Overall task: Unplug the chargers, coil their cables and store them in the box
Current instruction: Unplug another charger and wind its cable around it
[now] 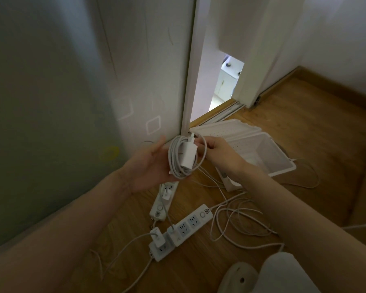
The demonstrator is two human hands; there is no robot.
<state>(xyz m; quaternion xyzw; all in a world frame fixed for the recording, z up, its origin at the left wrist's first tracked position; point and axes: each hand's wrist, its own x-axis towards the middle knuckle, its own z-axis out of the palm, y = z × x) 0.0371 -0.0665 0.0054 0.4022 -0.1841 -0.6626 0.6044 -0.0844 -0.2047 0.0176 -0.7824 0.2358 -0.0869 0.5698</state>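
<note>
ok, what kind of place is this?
Likely a room in a home: light wooden plank floor, white sliding-door track at the doorway, white multi-socket power strips and a white plastic box on the floor.

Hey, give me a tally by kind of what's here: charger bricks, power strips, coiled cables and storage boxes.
Charger bricks: 3
Power strips: 3 (a white piece under the right arm is too hidden to count)
Coiled cables: 1
Storage boxes: 1
Total: 8
</note>
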